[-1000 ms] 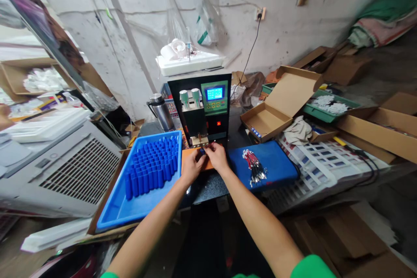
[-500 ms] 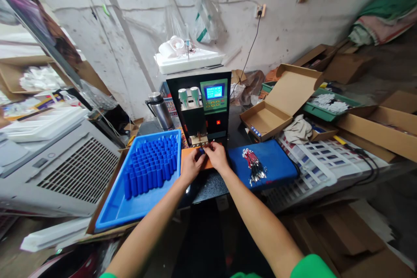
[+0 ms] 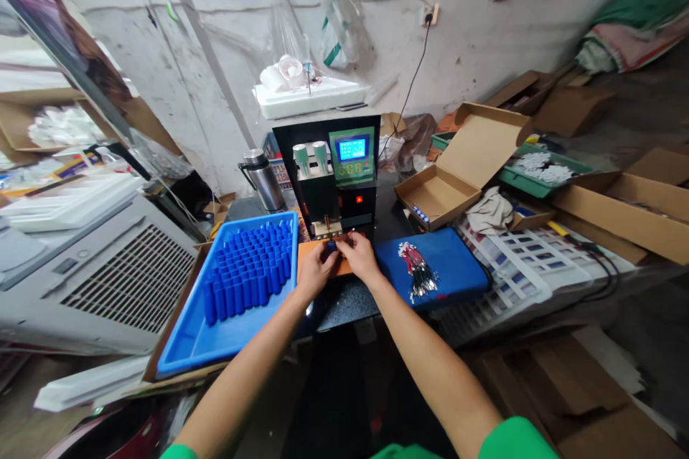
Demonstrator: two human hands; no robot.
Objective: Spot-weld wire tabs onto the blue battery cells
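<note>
No text, brand or number can be read with certainty. On the lit blue display (image 3: 352, 149) of the black machine (image 3: 317, 195), near the centre of the frame, pale characters stand, too small for reading.

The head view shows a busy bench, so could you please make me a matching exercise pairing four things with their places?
Things:
1. Blue cylinders
2. Wire bundle
3. Metal jug
4. Lit screen

Places:
A. On the black machine's front
B. On the flat blue surface
C. Inside the blue tray
D. Beyond the tray, left of the machine

Pairs: 1-C, 2-B, 3-D, 4-A
</note>
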